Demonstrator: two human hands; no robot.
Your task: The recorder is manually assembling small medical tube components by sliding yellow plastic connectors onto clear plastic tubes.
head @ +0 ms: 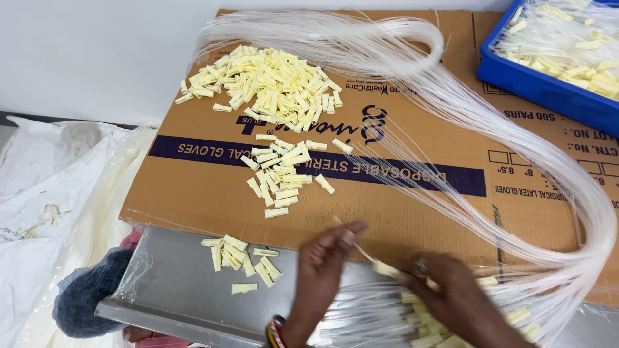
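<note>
nearest to me, my right hand (454,293) is lying over a bunch of clear thin tubes (516,193) already tipped with pale yellow caps, and its grip is pinching one pale yellow cap (385,269) at the fingertips. my left hand (325,258) is reaching in from below, a banded bracelet (276,332) showing at the wrist, and its grip is narrowing on the end of a single clear tube (361,248) that is running straight into that cap; the motion is blurring the fingers, so i cannot tell how tightly the tube is being pinched. both hands are working over a shiny metal tray (174,283) lying along the near edge of the worktop, and a small scatter of loose caps (242,258) is sitting on its left part, well apart from my fingers.

beyond the tray, a flattened brown cardboard sheet (193,187) is covering the worktop. a middle cluster of yellow caps (280,174) is lying on it, and farther back a much larger heap of caps (271,84) is spreading out. the long tubes are looping from my right hand up the right side and curving round the top of the cardboard.

at the far right corner a blue plastic crate (535,84) is holding finished tubes with caps. on the left, white plastic bags (45,193) are crumpling beside the cardboard.
</note>
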